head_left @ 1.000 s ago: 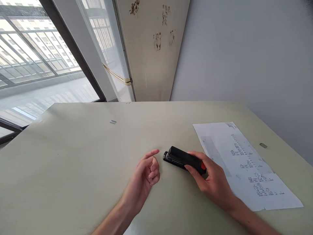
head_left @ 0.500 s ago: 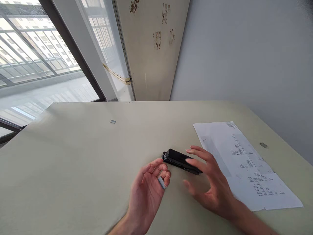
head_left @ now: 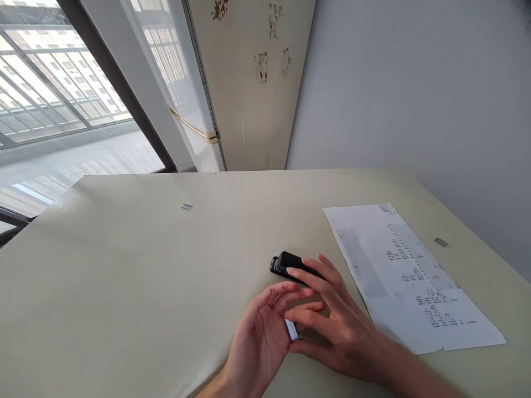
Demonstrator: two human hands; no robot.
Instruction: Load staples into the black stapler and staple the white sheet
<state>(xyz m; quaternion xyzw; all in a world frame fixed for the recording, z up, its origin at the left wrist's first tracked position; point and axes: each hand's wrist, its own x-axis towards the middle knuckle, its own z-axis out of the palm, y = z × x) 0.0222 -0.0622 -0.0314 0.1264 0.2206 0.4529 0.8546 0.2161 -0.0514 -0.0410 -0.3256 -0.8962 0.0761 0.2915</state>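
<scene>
A short silvery strip of staples (head_left: 291,330) stands at the edge of my left palm, gripped between the thumb and index finger of my right hand (head_left: 338,320). My left hand (head_left: 265,331) lies palm up with its fingers stretched out beside the strip. Whether the left hand still touches the strip's edge is hard to see. Just behind both hands lies a black stapler (head_left: 290,262) on the table. The outer fingers of my right hand cover its right end.
The pale table (head_left: 136,287) spreads out on the left. A printed paper sheet (head_left: 373,265) lies on the right, with a small grey piece (head_left: 441,242) beyond it. Small staple strips (head_left: 186,207) rest far left. A wall and a window close off the back.
My right hand has moved left and down from over the stapler and now pinches the staple strip. The fingers of my left hand, curled by the strip before, have straightened.
</scene>
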